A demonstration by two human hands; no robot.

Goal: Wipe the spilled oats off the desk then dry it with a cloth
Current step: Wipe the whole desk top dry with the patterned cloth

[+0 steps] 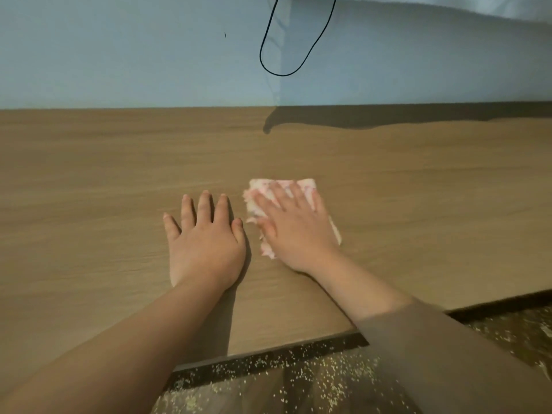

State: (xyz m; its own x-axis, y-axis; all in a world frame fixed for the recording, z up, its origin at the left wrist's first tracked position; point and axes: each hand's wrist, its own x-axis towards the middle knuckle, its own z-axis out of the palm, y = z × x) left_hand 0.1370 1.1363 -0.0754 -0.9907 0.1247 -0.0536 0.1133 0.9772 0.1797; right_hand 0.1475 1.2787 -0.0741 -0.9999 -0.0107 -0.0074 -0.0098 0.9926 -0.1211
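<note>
A folded white and pink cloth (309, 186) lies flat on the wooden desk (119, 174) right of centre. My right hand (294, 225) presses flat on top of it with fingers spread, covering most of it. My left hand (206, 237) rests palm down on the bare desk just left of the cloth, fingers apart, holding nothing. Spilled oats (328, 375) lie scattered on the floor below the desk's front edge. I see no oats on the desk surface around my hands.
A pale blue wall (119, 55) rises behind the desk. A black cable loop (280, 74) hangs down it above the desk. A dark strip (268, 358) runs along the desk's front edge, dotted with oats. White fabric (478, 7) shows at top right.
</note>
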